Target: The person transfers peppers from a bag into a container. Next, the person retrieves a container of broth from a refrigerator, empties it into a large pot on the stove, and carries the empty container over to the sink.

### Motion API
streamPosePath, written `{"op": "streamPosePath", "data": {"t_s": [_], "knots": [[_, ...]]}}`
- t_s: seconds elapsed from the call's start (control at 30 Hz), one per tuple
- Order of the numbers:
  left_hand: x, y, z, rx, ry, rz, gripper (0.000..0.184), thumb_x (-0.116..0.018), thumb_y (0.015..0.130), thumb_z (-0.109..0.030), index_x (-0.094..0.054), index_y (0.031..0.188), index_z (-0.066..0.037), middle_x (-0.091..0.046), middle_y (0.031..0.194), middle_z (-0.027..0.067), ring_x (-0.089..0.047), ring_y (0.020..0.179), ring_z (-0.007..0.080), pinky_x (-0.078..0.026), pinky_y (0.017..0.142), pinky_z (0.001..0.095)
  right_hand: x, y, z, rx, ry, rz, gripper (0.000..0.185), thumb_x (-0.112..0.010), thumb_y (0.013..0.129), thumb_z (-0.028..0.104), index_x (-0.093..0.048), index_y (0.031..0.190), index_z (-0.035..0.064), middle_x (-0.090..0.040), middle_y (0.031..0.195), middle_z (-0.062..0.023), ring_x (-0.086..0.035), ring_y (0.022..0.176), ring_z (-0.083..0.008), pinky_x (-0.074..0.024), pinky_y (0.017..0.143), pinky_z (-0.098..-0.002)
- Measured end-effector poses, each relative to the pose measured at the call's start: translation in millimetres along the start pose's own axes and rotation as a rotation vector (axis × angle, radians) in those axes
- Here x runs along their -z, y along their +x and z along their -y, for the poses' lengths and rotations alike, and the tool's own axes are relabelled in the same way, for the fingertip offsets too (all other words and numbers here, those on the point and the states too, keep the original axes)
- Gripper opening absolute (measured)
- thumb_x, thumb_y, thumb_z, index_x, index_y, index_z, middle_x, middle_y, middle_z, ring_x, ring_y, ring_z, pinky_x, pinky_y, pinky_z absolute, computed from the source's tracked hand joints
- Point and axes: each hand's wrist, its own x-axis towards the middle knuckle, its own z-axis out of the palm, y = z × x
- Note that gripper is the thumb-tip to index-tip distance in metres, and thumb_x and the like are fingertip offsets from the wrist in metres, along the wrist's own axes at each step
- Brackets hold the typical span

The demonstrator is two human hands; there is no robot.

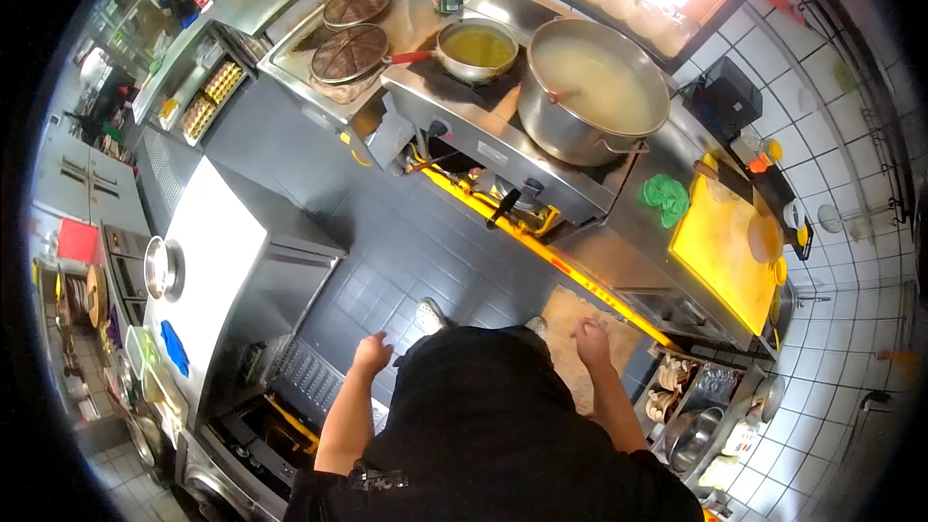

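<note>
Both of my bare hands hang out in front of my body over the dark tiled floor. My left hand [372, 352] has its fingers curled; whether anything small is inside cannot be made out. Curled as well, my right hand [591, 339] is above a brown mat [570, 314], touching nothing visible. Ahead is a stove [493, 150] bearing a large steel pot [580, 126] of cloudy liquid and a smaller pan [477, 48] with greenish-yellow liquid and a red handle. Two round dark mesh strainers [350, 53] lie to their left.
A white-topped counter [217, 232] with a metal bowl [159, 267] and blue cloth [175, 347] stands at left. At right are a yellow cutting board [725, 242] and green cloth [664, 199]. A yellow pipe [580, 275] runs along the stove front. Low shelves [691, 425] hold bowls.
</note>
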Motion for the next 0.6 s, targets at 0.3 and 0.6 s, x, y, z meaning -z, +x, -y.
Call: {"op": "streamPosePath", "data": {"t_s": [0.3,0.6], "knots": [[134,6,171,0.307,0.007,-0.561,0.074,-0.075,0.078,-0.027,-0.047,0.142,-0.003,-0.047,0.137,0.0309,-0.050,0.125,0.0457,-0.044,0.106,0.0493,-95,26,195,0.250,-0.230,0.109,0.054,-0.053,0.097,0.050,-0.066,0.122,0.0039,-0.045,0.146,-0.0293,-0.041,0.139,-0.0411,-0.0359,0.113,-0.0465],[271,78,183,0.390,-0.010,-0.630,0.077,-0.075,0.082,-0.031,-0.044,0.144,0.003,-0.043,0.143,0.0331,-0.041,0.134,0.0457,-0.033,0.115,0.0498,-96,98,320,0.256,-0.369,0.182,0.057,-0.058,0.094,0.052,-0.063,0.128,0.0052,-0.041,0.150,-0.0270,-0.042,0.137,-0.0404,-0.0374,0.112,-0.0442]]}}
